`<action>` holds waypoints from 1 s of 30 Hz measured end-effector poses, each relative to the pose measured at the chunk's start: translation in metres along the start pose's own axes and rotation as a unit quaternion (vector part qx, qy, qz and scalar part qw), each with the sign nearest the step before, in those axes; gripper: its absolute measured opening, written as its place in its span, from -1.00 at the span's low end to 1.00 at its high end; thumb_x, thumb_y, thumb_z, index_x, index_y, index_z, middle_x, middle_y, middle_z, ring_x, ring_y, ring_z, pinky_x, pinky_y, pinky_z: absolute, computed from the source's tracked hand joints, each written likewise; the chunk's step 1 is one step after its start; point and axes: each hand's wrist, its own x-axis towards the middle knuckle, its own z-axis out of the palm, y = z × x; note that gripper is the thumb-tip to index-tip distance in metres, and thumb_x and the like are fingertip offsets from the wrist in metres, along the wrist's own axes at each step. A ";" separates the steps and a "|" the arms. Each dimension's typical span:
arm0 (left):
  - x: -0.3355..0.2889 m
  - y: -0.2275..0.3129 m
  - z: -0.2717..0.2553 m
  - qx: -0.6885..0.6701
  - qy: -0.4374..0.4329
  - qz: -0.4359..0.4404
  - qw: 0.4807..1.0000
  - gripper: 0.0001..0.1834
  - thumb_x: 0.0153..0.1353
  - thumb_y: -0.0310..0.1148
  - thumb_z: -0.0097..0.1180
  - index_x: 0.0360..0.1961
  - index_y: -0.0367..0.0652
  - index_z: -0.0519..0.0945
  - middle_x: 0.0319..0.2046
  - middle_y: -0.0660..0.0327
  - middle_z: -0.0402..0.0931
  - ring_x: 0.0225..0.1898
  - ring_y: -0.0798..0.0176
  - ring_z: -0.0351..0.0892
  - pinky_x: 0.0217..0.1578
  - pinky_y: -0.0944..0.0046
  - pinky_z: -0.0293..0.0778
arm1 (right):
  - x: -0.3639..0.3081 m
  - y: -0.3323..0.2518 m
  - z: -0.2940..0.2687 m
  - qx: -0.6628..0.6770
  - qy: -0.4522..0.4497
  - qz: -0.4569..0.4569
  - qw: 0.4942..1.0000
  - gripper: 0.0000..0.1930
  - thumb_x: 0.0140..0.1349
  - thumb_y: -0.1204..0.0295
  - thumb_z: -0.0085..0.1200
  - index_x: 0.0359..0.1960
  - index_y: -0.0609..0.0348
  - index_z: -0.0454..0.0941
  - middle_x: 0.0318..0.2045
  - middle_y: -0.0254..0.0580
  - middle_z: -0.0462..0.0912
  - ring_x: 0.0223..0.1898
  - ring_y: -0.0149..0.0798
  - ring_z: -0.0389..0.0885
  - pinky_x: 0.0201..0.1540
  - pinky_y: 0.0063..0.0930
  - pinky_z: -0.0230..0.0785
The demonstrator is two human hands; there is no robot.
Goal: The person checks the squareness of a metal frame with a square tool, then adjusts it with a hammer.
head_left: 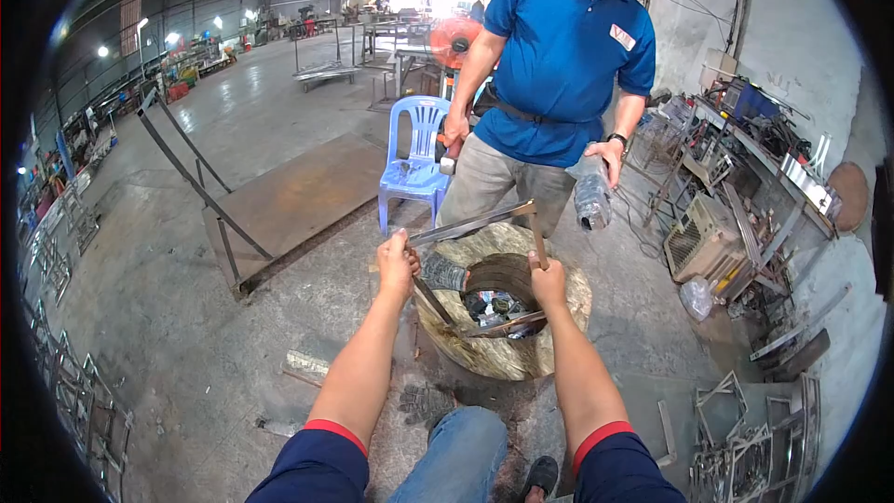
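A rectangular frame of thin metal bars (475,223) is held up in front of me, tilted over a round, drum-like stand (570,321). My left hand (398,266) is closed around its left side. My right hand (548,281) grips the right side bar. The frame's lower bar (510,325) is at the stand's near rim; I cannot tell if it rests there. Scraps (494,305) lie inside the stand's round opening. A dark grey work glove (441,272) lies on the stand, just beyond my left hand.
A co-worker in a blue shirt (566,47) stands opposite, holding a hammer (448,166) and a plastic-wrapped bundle (593,197). Nearby are a blue plastic chair (410,177) and a flat metal cart (298,188). Metal frames (736,438) lie lower right; another glove (426,404) is by my leg.
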 end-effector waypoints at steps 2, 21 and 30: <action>0.004 0.001 0.001 0.003 -0.011 -0.008 1.000 -0.53 0.32 -0.05 0.04 -0.64 0.03 0.18 -0.80 0.40 0.06 -0.81 0.43 -0.01 -0.74 0.32 -0.01 | 0.002 0.004 0.003 0.001 0.005 -0.011 1.000 -0.47 0.33 0.08 0.10 -0.58 0.39 0.49 -0.73 0.05 0.36 -0.64 -0.10 0.34 -0.46 -0.14 0.26; 0.005 -0.001 -0.018 -0.019 -0.007 0.002 1.000 -0.52 0.32 -0.03 0.03 -0.65 0.03 0.17 -0.80 0.40 0.02 -0.81 0.43 -0.03 -0.75 0.34 -0.05 | -0.011 -0.010 0.006 -0.011 0.008 -0.047 0.999 -0.31 0.35 -0.09 0.03 -0.65 0.41 0.39 -0.76 0.10 0.30 -0.67 -0.07 0.24 -0.50 -0.08 0.19; 0.001 0.004 -0.018 -0.019 0.011 0.000 1.000 -0.49 0.29 -0.01 0.05 -0.67 0.04 0.15 -0.80 0.39 0.01 -0.80 0.39 -0.02 -0.73 0.31 -0.03 | -0.007 -0.009 0.008 -0.012 0.012 -0.063 0.998 -0.35 0.36 -0.01 0.05 -0.65 0.41 0.40 -0.76 0.08 0.29 -0.66 -0.10 0.20 -0.51 -0.10 0.17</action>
